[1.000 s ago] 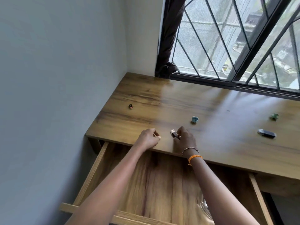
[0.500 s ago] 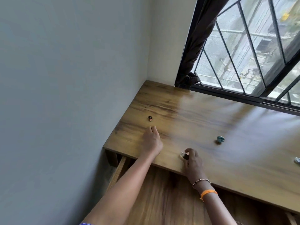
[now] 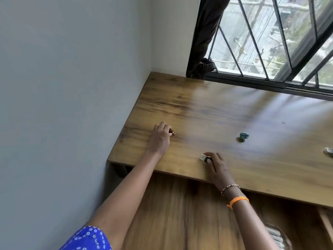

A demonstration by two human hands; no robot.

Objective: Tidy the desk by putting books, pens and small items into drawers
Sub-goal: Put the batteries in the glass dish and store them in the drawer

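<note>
Starting nearest the camera, the open drawer (image 3: 180,213) sits pulled out under the desk's front edge, with something clear and glassy (image 3: 275,235) in its right corner, too blurred to name; that's where everything seems meant to end up. Just past the edge, on the desk (image 3: 216,109), the right hand (image 3: 218,168) has its fingertips curled round a small pale-and-dark block (image 3: 204,157) that looks like it's resting on the wood; further out and nearer the wall, the left hand (image 3: 159,139) is pinching a tiny dark red-tipped item (image 3: 172,131) at its fingertips. So the step looks like a two-handed pickup of small bits; next move would probably be lifting both, pulling back over the edge and dropping them in the drawer, taking care such tiny pieces don't slip. Further right, a small teal thing (image 3: 243,137) and a whitish object (image 3: 328,151) at the frame edge wait their turn; beyond that is just the barred window (image 3: 270,42).
</note>
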